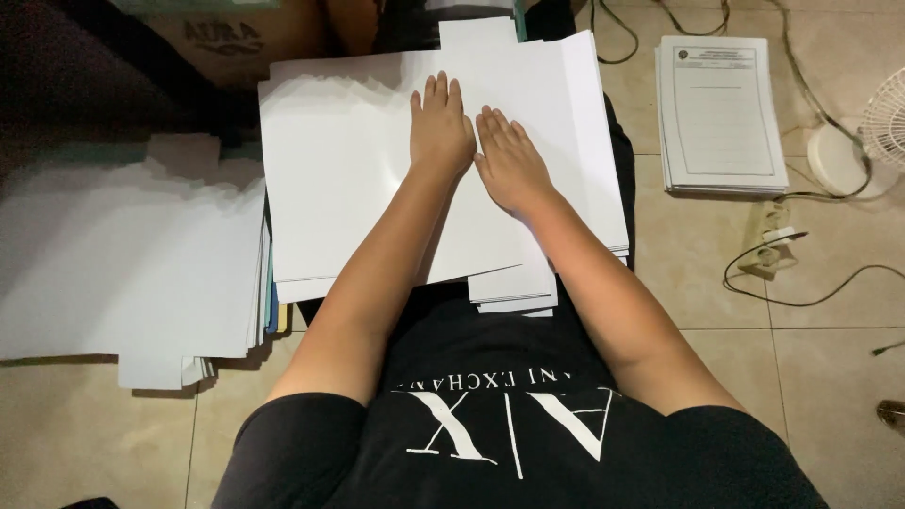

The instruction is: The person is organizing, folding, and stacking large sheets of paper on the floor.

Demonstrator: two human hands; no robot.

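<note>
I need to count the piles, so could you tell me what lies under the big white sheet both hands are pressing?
Under the big white sheet, smaller white sheets poke out at its near edge. How many lie beneath is hidden.

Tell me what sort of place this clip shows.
Probably a home or small office floor used for sorting paperwork. The left hand and right hand press flat on white sheets; a printed stack, a fan and cables lie on tiled floor.

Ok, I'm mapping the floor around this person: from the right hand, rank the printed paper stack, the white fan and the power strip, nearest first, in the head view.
From the right hand:
1. Printed paper stack, on the tiles to its right.
2. Power strip, farther right and lower in the view, with cables.
3. White fan, at the right edge.
</note>
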